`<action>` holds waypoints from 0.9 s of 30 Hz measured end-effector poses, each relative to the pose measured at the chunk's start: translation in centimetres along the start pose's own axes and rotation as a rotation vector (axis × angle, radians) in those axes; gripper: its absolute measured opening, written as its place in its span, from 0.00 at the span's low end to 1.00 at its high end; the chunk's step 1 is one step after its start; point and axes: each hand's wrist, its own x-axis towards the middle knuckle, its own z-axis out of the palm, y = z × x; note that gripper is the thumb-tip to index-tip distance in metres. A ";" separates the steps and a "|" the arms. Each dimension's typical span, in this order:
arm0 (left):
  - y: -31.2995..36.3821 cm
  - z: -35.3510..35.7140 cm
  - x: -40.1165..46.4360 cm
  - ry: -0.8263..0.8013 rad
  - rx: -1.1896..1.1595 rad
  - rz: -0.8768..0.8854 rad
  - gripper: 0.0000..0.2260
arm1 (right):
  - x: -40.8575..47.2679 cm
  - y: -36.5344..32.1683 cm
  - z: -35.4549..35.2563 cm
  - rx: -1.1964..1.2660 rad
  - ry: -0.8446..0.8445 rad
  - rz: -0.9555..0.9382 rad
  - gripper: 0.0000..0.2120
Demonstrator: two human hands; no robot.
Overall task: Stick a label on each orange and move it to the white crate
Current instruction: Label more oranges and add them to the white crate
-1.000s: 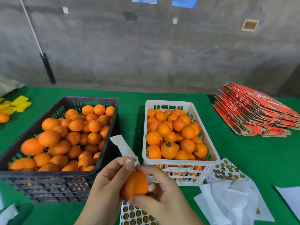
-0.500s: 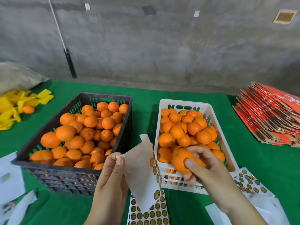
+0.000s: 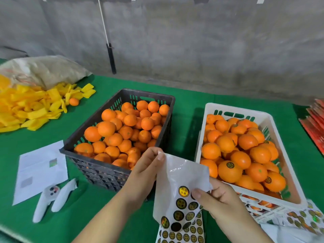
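The left hand [image 3: 147,165] pinched the top of the sticker sheet [image 3: 180,193]; the right hand [image 3: 219,197] pinched its side. Behind, the black crate [image 3: 98,169] held plain oranges [image 3: 126,130]. The white crate [image 3: 235,109] held labeled oranges [image 3: 229,171].

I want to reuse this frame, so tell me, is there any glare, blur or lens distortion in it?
Head view: glare streaks on the glossy sticker sheet held by the left hand and right hand; wide-angle bending tilts the white crate; edges are soft, the centre oranges fairly sharp.
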 end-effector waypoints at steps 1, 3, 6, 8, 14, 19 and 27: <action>-0.1 -1.2 1.1 -0.003 0.111 0.046 0.14 | 0.3 0.0 0.5 -0.019 0.074 -0.021 0.30; -0.2 -4.4 3.8 0.065 0.628 0.156 0.10 | 0.8 -0.1 0.9 0.019 0.161 -0.050 0.32; -0.4 -10.3 8.0 0.132 1.604 -0.159 0.16 | 1.6 0.4 0.8 0.173 0.209 -0.081 0.34; -0.3 -12.7 9.9 -0.035 1.709 -0.684 0.23 | 1.7 0.6 0.7 0.191 0.204 -0.074 0.34; -2.0 -13.5 13.1 -0.444 1.902 -0.840 0.13 | 1.5 0.9 1.0 0.131 0.212 0.029 0.38; -0.5 -13.2 12.0 -0.140 1.715 -0.730 0.11 | 1.0 1.2 0.5 0.159 0.251 0.018 0.40; 2.6 -4.0 2.4 0.034 -0.029 -0.113 0.35 | -0.1 -0.5 -0.7 0.248 0.193 -0.096 0.35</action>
